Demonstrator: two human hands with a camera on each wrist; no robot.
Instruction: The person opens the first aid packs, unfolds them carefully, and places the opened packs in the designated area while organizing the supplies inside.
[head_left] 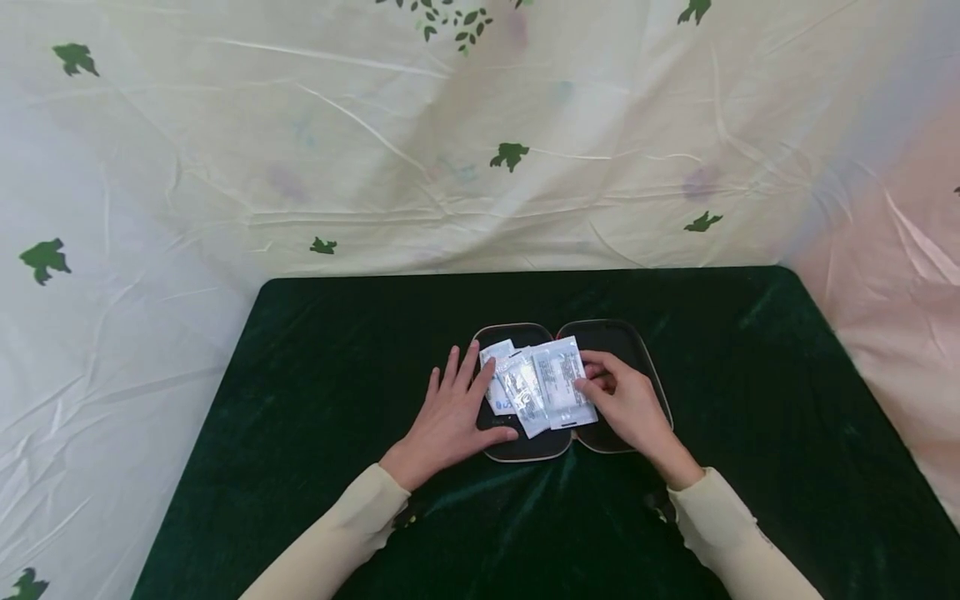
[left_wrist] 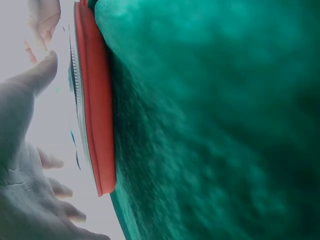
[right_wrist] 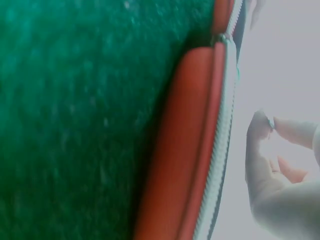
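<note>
A zippered case [head_left: 617, 340] lies unzipped and spread flat, dark inside, its outside red in both wrist views. Over its left half and the middle hinge lie overlapping silver-white sachets [head_left: 522, 392] with small print. My right hand [head_left: 628, 407] pinches the edge of the rightmost sachet [head_left: 561, 379] between thumb and fingertips. Beside the left half, my left hand [head_left: 448, 417] has its fingers spread, with the index finger by the leftmost sachet [head_left: 498, 402] and the thumb over the case's lower part. In the right wrist view, glare washes out most of the sachet.
Dark green velvety cloth [head_left: 337, 350] covers the table under the case. Behind and at the sides hangs a pale curtain [head_left: 600, 100] with green bird and leaf shapes. The case's zipper edge [right_wrist: 220, 145] stands up slightly from the cloth.
</note>
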